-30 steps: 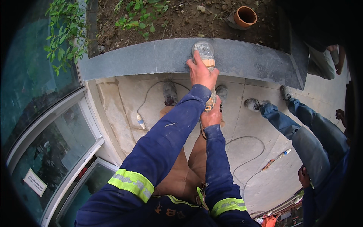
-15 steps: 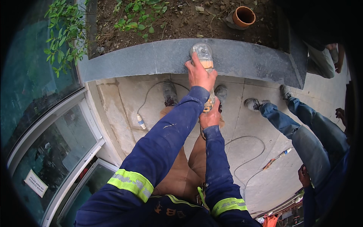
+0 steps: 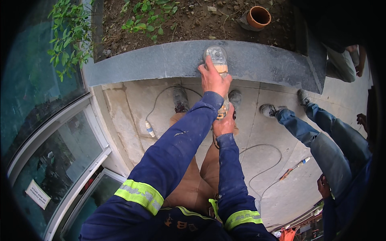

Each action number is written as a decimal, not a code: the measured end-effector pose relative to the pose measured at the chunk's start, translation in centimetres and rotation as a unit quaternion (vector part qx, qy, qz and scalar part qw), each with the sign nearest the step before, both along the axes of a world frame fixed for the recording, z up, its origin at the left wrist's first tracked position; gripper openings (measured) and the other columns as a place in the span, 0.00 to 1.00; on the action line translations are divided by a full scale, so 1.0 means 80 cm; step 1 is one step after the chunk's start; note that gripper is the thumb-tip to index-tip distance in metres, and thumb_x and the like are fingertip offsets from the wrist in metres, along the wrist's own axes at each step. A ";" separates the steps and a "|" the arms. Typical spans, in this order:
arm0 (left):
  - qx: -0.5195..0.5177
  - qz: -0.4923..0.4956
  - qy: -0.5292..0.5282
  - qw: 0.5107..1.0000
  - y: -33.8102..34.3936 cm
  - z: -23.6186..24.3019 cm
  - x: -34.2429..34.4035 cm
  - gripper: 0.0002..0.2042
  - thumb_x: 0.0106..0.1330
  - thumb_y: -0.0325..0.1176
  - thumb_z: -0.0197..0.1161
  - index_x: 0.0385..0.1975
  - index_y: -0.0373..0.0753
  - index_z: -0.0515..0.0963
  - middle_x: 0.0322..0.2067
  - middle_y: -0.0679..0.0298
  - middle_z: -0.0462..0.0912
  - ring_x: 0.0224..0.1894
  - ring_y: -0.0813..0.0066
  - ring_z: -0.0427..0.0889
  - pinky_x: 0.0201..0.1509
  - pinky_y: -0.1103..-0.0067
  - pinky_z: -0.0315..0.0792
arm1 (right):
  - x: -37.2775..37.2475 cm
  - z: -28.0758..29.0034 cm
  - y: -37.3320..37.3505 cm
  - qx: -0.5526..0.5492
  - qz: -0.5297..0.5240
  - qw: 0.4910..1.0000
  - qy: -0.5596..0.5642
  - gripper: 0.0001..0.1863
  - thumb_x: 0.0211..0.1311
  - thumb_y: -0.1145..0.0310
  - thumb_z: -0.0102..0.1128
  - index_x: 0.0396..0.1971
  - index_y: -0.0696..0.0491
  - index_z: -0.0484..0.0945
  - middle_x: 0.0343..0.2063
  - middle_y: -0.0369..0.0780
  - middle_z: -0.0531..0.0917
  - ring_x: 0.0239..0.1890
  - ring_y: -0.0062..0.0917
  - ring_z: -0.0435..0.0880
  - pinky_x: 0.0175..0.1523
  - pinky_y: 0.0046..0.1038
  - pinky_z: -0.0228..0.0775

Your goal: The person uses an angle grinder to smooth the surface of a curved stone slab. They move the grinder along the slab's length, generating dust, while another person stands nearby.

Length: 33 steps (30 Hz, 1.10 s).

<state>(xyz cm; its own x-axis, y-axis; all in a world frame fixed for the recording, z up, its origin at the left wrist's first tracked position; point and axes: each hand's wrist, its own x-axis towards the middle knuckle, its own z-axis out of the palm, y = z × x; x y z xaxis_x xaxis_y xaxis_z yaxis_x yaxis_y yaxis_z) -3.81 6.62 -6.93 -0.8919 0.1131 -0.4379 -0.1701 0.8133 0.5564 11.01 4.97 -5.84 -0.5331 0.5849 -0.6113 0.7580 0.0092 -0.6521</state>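
An angle grinder [image 3: 220,66], dusty and tan-grey, rests with its disc end on the grey stone ledge [image 3: 132,64] of a planter. My left hand [image 3: 214,80] is wrapped round the front of its body, with the thumb along the top. Closer to me, my right hand [image 3: 225,123] grips the rear end of the same grinder. The disc's underside is hidden against the stone. Around the disc the ledge looks darker than farther left.
A planter bed with soil [image 3: 193,24], leafy plants [image 3: 146,16] and an orange clay pipe [image 3: 258,17] lies beyond the ledge. Power cables [image 3: 265,172] and a plug connector [image 3: 150,129] lie on the tiled floor. A person in jeans [image 3: 327,144] stands at right; glass panels [image 3: 56,160] are left.
The grinder and both hands have shifted only very slightly to the right along the ledge. Both hands keep their hold on it.
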 end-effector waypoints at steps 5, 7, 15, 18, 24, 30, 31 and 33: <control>0.021 -0.001 0.022 1.000 0.008 -0.007 0.003 0.46 0.47 0.35 0.71 0.67 0.42 0.50 0.52 0.45 0.61 0.51 0.40 0.73 0.56 0.61 0.70 | -0.001 -0.004 0.009 -0.014 -0.012 1.000 -0.019 0.45 0.43 0.69 0.74 0.62 0.50 0.57 0.42 0.53 0.83 0.45 0.49 0.83 0.49 0.40 0.74; 0.024 -0.004 0.027 0.999 0.010 -0.006 -0.003 0.47 0.47 0.35 0.72 0.67 0.42 0.50 0.52 0.44 0.62 0.52 0.40 0.72 0.57 0.61 0.70 | -0.012 0.000 0.013 -0.017 -0.009 0.999 -0.034 0.44 0.43 0.70 0.73 0.62 0.50 0.57 0.41 0.53 0.82 0.45 0.49 0.82 0.49 0.40 0.74; 0.108 0.040 0.048 0.992 -0.088 0.031 0.023 0.43 0.57 0.44 0.69 0.69 0.38 0.52 0.58 0.43 0.63 0.57 0.49 0.70 0.59 0.64 0.67 | 0.001 0.000 0.006 -0.053 -0.047 0.997 0.014 0.45 0.39 0.78 0.64 0.64 0.52 0.58 0.46 0.53 0.80 0.50 0.47 0.80 0.54 0.38 0.72; 0.032 0.077 -0.005 0.997 -0.186 0.047 0.076 0.38 0.61 0.45 0.66 0.66 0.34 0.57 0.56 0.43 0.66 0.57 0.47 0.70 0.59 0.62 0.66 | -0.002 0.001 0.016 -0.057 -0.043 0.997 -0.003 0.45 0.39 0.78 0.63 0.64 0.52 0.58 0.47 0.52 0.80 0.50 0.46 0.81 0.55 0.36 0.72; -0.216 -0.094 -0.149 0.960 -0.338 0.034 0.189 0.36 0.58 0.44 0.67 0.63 0.34 0.61 0.58 0.40 0.64 0.59 0.37 0.65 0.62 0.58 0.63 | -0.012 -0.004 0.011 -0.046 -0.020 0.999 -0.020 0.44 0.39 0.78 0.62 0.64 0.53 0.58 0.46 0.51 0.80 0.50 0.45 0.81 0.55 0.35 0.71; -0.388 -0.255 -0.385 0.797 -0.337 0.090 0.225 0.44 0.54 0.60 0.62 0.69 0.48 0.55 0.64 0.42 0.57 0.64 0.40 0.62 0.66 0.54 0.59 | 0.004 0.005 -0.005 -0.017 -0.040 0.999 0.020 0.42 0.41 0.78 0.60 0.63 0.51 0.58 0.43 0.53 0.81 0.48 0.51 0.81 0.52 0.40 0.73; -0.394 -0.268 -0.405 0.780 -0.334 0.096 0.223 0.45 0.54 0.62 0.60 0.70 0.50 0.53 0.64 0.42 0.56 0.65 0.40 0.62 0.66 0.54 0.58 | 0.002 0.005 -0.002 -0.021 -0.039 0.999 0.014 0.42 0.41 0.78 0.60 0.63 0.51 0.58 0.44 0.53 0.81 0.48 0.51 0.81 0.52 0.40 0.73; -0.392 -0.270 -0.410 0.778 -0.335 0.091 0.220 0.46 0.55 0.63 0.59 0.71 0.51 0.50 0.64 0.41 0.56 0.65 0.39 0.61 0.67 0.53 0.57 | -0.008 0.005 0.006 -0.030 -0.037 0.999 0.002 0.42 0.42 0.78 0.60 0.63 0.51 0.58 0.45 0.53 0.81 0.49 0.50 0.80 0.53 0.39 0.73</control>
<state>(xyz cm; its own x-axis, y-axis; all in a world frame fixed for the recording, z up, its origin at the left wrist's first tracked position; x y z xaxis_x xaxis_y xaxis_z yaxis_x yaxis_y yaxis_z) 13.79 -20.19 0.34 -0.1913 -0.2146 -0.9578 0.2773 0.9242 -0.2625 10.40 5.46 -5.44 -0.4921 0.5846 -0.6450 0.7528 -0.0863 -0.6526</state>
